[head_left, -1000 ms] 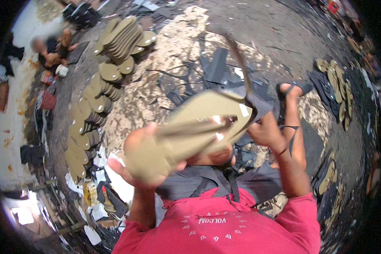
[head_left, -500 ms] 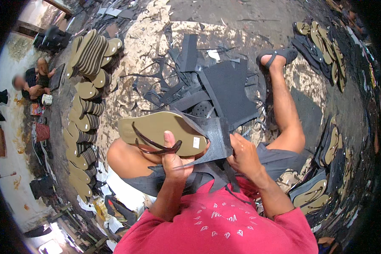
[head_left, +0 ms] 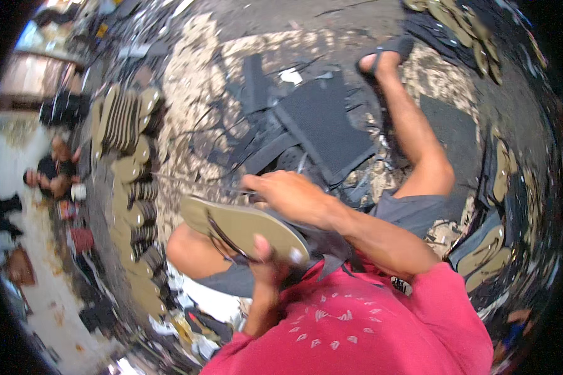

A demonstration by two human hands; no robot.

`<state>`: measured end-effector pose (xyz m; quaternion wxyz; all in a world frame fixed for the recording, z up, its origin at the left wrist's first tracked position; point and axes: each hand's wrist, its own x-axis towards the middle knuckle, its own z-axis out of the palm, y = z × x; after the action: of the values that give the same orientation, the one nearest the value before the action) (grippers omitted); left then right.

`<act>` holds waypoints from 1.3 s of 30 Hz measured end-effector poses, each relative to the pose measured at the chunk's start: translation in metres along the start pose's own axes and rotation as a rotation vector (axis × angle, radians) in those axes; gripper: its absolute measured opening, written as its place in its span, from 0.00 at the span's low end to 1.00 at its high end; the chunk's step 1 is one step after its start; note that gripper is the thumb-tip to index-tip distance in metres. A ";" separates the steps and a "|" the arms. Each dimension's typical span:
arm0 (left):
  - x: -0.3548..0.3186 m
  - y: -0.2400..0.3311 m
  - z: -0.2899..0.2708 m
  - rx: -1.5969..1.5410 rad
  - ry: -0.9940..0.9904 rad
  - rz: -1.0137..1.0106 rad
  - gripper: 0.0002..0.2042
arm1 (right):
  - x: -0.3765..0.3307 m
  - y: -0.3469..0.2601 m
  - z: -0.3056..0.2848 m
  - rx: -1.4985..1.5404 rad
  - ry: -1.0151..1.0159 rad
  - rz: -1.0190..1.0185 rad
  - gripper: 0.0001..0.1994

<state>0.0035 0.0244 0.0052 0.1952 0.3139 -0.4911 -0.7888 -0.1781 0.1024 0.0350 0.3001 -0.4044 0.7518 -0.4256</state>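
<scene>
My left hand [head_left: 269, 269] is closed around the heel end of a tan flip-flop [head_left: 247, 222] with dark straps, its thumb on top of the footbed. The flip-flop is tilted over my bent knee. My right hand [head_left: 291, 195] is closed just beyond it, forearm crossing in front of me. From that fist a long thin knife [head_left: 197, 182] points left, blurred by motion. A dark rubber piece [head_left: 322, 240] shows partly beneath my right forearm, by the flip-flop's heel.
Stacks of tan soles [head_left: 122, 122] line the floor at left. Dark rubber sheets [head_left: 313, 119] and offcuts lie ahead. Finished flip-flops [head_left: 488, 250] are grouped at right, with more at far right. Another person [head_left: 53, 175] sits at far left beside a wall.
My right hand has moved from the rubber sheet's right edge leftward and up, across the flip-flop's far side. The knife now shows. The flip-flop has tilted, and the view has shifted.
</scene>
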 end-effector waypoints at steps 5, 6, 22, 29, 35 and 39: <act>0.028 0.025 0.011 -0.153 -0.140 -0.243 0.25 | -0.037 0.023 -0.013 0.725 -0.141 0.348 0.27; 0.045 0.019 0.019 -0.005 -0.154 -0.282 0.26 | -0.052 0.030 -0.025 0.575 -0.070 0.165 0.33; 0.251 -0.094 0.152 0.437 -0.254 0.246 0.26 | -0.170 0.089 -0.086 1.098 1.091 0.083 0.25; 0.213 0.123 0.098 -0.175 -0.589 0.159 0.16 | -0.137 0.096 -0.057 0.987 0.922 0.353 0.27; 0.212 0.126 0.079 -0.468 -1.024 0.112 0.12 | -0.056 0.012 0.021 1.180 0.169 -0.040 0.34; 0.169 0.064 0.061 -0.010 -0.374 0.235 0.16 | -0.055 -0.011 0.029 1.187 0.334 -0.177 0.25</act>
<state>-0.1610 -0.0678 0.0308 0.1927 0.1017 -0.5479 -0.8077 -0.1242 0.1347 0.0373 0.3158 -0.1574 0.3877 -0.8516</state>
